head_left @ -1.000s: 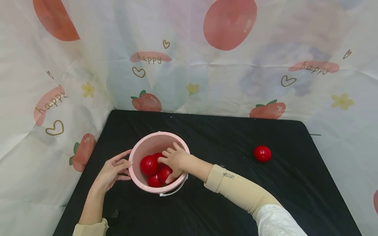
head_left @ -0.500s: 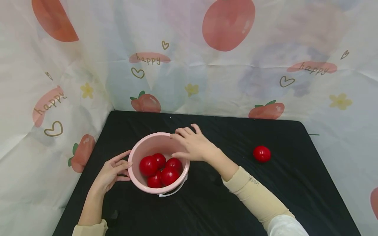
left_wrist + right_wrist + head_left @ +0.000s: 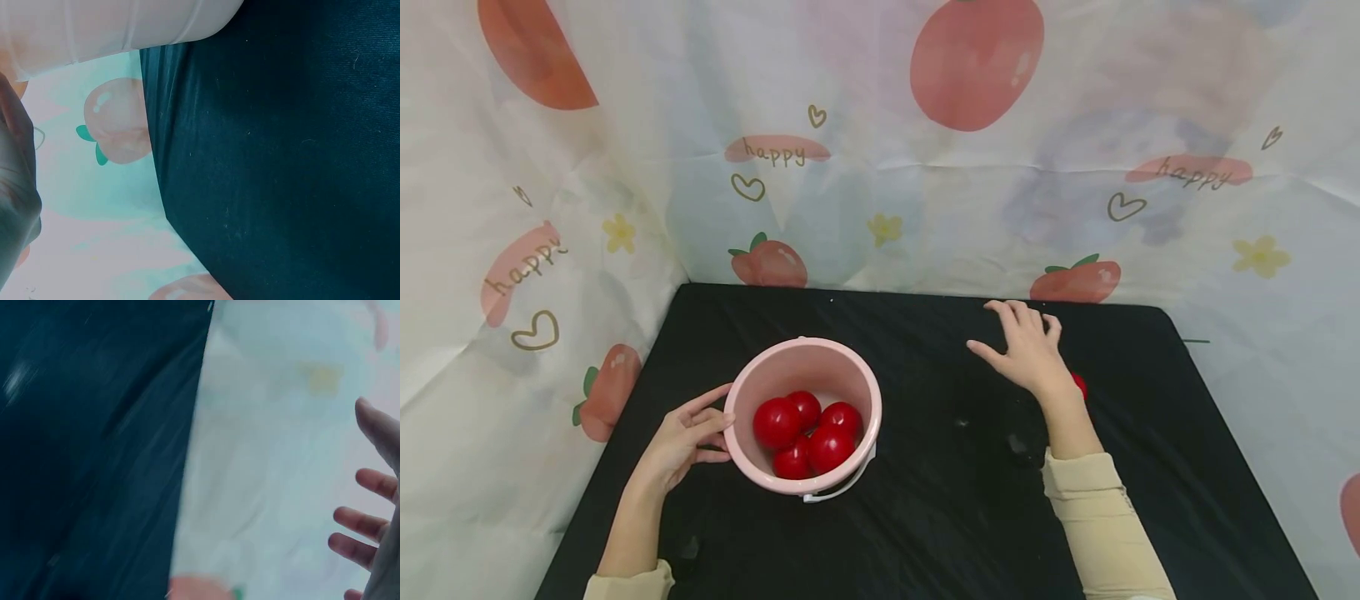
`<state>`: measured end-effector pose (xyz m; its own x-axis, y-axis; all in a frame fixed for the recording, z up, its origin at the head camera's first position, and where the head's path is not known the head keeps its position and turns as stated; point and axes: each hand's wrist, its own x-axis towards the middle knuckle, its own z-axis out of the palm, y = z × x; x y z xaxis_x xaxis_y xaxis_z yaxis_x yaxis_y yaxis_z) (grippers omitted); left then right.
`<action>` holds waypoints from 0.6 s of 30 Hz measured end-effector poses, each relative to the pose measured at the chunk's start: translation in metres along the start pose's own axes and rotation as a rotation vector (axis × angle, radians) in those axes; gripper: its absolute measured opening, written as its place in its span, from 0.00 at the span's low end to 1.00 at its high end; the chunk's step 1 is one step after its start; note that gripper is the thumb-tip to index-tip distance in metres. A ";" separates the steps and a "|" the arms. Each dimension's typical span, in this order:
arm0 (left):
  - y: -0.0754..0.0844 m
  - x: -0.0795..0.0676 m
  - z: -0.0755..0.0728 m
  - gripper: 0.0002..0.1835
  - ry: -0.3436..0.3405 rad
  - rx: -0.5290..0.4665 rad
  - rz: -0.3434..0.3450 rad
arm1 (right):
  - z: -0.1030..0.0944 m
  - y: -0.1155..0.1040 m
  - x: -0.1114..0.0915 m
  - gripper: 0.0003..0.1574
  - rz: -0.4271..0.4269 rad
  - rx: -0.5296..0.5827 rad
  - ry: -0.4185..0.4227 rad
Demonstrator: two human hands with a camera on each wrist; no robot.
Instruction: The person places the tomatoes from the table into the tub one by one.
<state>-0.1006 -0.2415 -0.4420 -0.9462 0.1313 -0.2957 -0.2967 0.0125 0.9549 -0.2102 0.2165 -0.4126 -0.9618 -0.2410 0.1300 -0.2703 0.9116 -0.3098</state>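
Note:
A pink bucket [image 3: 805, 367] with a white handle [image 3: 842, 492] stands upright on the table, left of centre in the head view. Several glossy red balls [image 3: 777, 422] lie inside it. At the bucket's left side my left hand [image 3: 677, 442] holds the rim, thumb on the rim and fingers along the outer wall. My right hand [image 3: 1030, 354] hovers over the right half of the table, fingers spread and holding nothing. Just behind its wrist, a loose red ball [image 3: 1079, 385] is mostly hidden. The bucket's outer wall [image 3: 112, 25] crosses the top of the left wrist view.
The black table cover [image 3: 925, 517] runs to a back edge against a pale printed curtain [image 3: 865, 83]. More of that curtain hangs along the left and right sides.
My right hand has come out of the bucket, empty, and swung right across the table, now partly covering the loose ball. My left hand and the bucket stay where they were.

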 end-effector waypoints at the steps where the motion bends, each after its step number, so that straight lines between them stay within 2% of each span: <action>1: 0.000 0.000 0.000 0.32 0.000 0.000 -0.001 | 0.000 0.009 -0.004 0.43 0.033 0.001 0.008; 8: 0.000 0.000 0.000 0.32 -0.001 -0.003 0.004 | 0.008 0.062 -0.034 0.48 0.217 0.007 -0.025; 18: 0.000 0.001 0.000 0.32 -0.002 0.002 0.007 | 0.029 0.107 -0.072 0.54 0.382 0.021 -0.069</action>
<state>-0.1012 -0.2417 -0.4426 -0.9479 0.1335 -0.2892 -0.2900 0.0139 0.9569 -0.1708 0.3220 -0.4828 -0.9938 0.0919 -0.0618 0.1076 0.9333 -0.3426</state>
